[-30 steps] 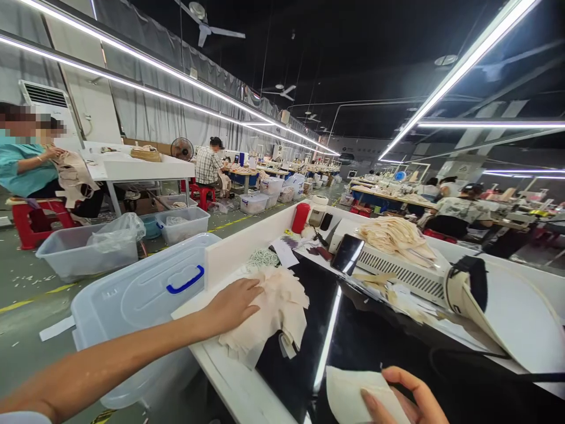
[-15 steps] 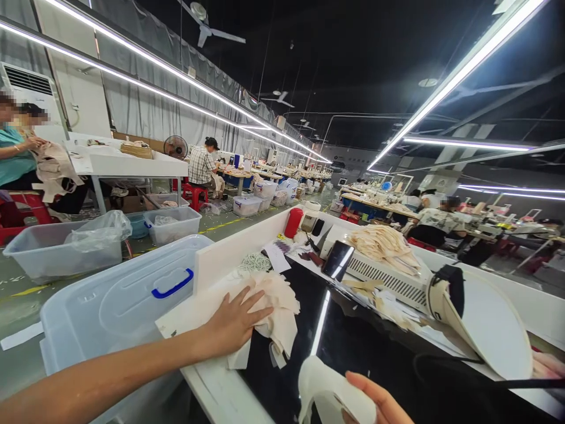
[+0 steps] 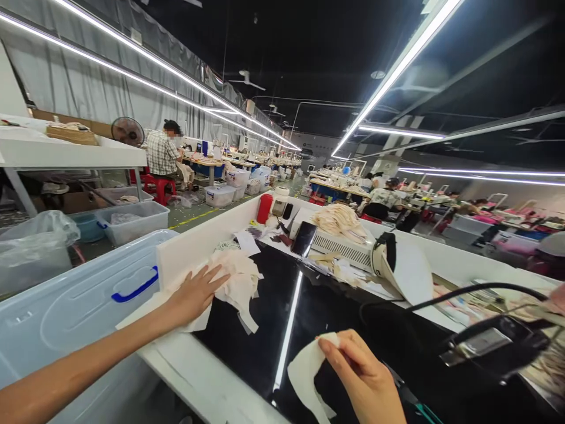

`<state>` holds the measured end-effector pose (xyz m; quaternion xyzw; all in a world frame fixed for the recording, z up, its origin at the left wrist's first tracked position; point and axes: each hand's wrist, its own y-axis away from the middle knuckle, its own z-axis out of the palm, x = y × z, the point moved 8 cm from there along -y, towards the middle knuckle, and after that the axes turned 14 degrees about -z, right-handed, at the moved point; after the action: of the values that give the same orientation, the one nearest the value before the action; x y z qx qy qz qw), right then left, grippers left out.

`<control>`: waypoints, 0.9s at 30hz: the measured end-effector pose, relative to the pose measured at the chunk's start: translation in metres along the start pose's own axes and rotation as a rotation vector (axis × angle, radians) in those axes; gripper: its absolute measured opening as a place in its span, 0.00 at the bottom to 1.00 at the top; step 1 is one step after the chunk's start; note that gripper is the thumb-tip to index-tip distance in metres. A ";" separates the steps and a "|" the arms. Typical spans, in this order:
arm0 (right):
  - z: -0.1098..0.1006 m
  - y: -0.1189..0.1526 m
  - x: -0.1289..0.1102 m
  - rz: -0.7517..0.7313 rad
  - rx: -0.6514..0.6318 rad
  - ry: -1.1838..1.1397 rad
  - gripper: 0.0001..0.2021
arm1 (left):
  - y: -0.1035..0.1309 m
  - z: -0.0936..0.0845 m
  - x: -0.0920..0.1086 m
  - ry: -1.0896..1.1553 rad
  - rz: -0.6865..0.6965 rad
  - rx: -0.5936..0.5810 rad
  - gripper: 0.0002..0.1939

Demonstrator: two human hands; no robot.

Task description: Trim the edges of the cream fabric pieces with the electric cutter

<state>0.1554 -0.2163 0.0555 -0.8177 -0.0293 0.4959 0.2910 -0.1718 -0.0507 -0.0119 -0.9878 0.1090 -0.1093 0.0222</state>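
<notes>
My left hand point(image 3: 198, 294) lies with its fingers spread on a pile of cream fabric pieces point(image 3: 238, 277) at the left edge of the glossy black tabletop point(image 3: 256, 359). Between thumb and fingers, my right hand point(image 3: 357, 365) pinches a curved cream fabric piece point(image 3: 304, 374), which hangs down over the black surface near the front. Teal-handled scissors point(image 3: 426, 412) lie partly in view to the right of that hand.
A lidded plastic bin point(image 3: 88, 294) stands left of the table. Along the back are a phone point(image 3: 303, 238), a red spool point(image 3: 265, 208), a fabric stack point(image 3: 339, 222) and a white round-ended object point(image 3: 410, 271). A black cable point(image 3: 477, 287) arches at right. A person point(image 3: 162, 152) sits farther off.
The view has turned right, shifting the scene leftward. My right hand and its fabric piece show more fully, and the piece now hangs unfolded. My left hand stays on the pile.
</notes>
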 end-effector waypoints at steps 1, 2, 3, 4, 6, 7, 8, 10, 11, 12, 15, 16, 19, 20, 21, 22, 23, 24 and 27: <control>-0.001 -0.002 -0.004 -0.043 0.011 0.026 0.23 | 0.004 -0.006 0.006 0.021 0.019 0.023 0.32; -0.002 -0.003 -0.007 -0.082 0.018 0.042 0.22 | 0.011 -0.014 0.015 0.066 0.047 0.039 0.31; -0.001 -0.004 -0.011 -0.116 0.016 0.046 0.21 | 0.020 -0.021 0.027 0.137 0.086 0.044 0.31; 0.001 -0.004 -0.014 -0.137 0.006 0.040 0.20 | 0.030 -0.028 0.043 0.239 0.144 0.024 0.30; 0.008 -0.004 -0.017 -0.114 -0.028 0.005 0.19 | 0.051 -0.035 0.078 0.490 0.218 -0.127 0.30; 0.011 -0.003 -0.018 -0.071 -0.040 -0.022 0.20 | 0.060 -0.033 0.096 0.617 0.231 -0.242 0.33; 0.014 -0.003 -0.018 -0.016 -0.046 -0.058 0.21 | 0.068 -0.030 0.114 0.739 0.238 -0.360 0.40; 0.017 0.000 -0.016 0.124 -0.026 -0.183 0.23 | 0.080 -0.023 0.148 0.979 0.273 -0.554 0.50; 0.019 0.002 -0.015 0.196 -0.005 -0.276 0.24 | 0.085 -0.020 0.163 1.154 0.297 -0.659 0.50; 0.021 0.005 -0.014 0.268 0.016 -0.377 0.24 | 0.089 -0.015 0.175 1.328 0.297 -0.766 0.50; 0.028 0.013 -0.007 0.446 0.057 -0.598 0.24 | 0.100 0.008 0.196 1.682 0.134 -1.044 0.43; 0.030 0.015 -0.005 0.480 0.062 -0.633 0.23 | 0.105 0.016 0.201 1.754 0.059 -1.136 0.41; 0.033 0.021 0.002 0.519 0.068 -0.688 0.23 | 0.119 0.027 0.211 1.889 -0.063 -1.305 0.39; 0.034 0.023 0.004 0.519 0.066 -0.698 0.23 | 0.120 0.027 0.212 1.916 -0.070 -1.296 0.38; 0.035 0.025 0.005 0.517 0.058 -0.701 0.23 | 0.118 0.026 0.210 1.935 -0.075 -1.249 0.36; 0.036 0.028 0.006 0.516 0.047 -0.699 0.24 | 0.114 0.026 0.208 1.942 -0.085 -1.181 0.34; 0.038 0.031 0.008 0.521 0.031 -0.693 0.25 | 0.109 0.026 0.204 1.932 -0.101 -1.111 0.33; 0.040 0.035 0.010 0.532 0.015 -0.688 0.26 | 0.105 0.026 0.200 1.907 -0.121 -1.048 0.32; 0.044 0.047 0.017 0.583 -0.022 -0.692 0.27 | 0.095 0.028 0.186 1.785 -0.198 -0.938 0.32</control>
<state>0.1156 -0.2301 0.0033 -0.5807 0.1015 0.8011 0.1034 -0.0085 -0.1835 -0.0065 -0.4589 0.0351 -0.7552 -0.4667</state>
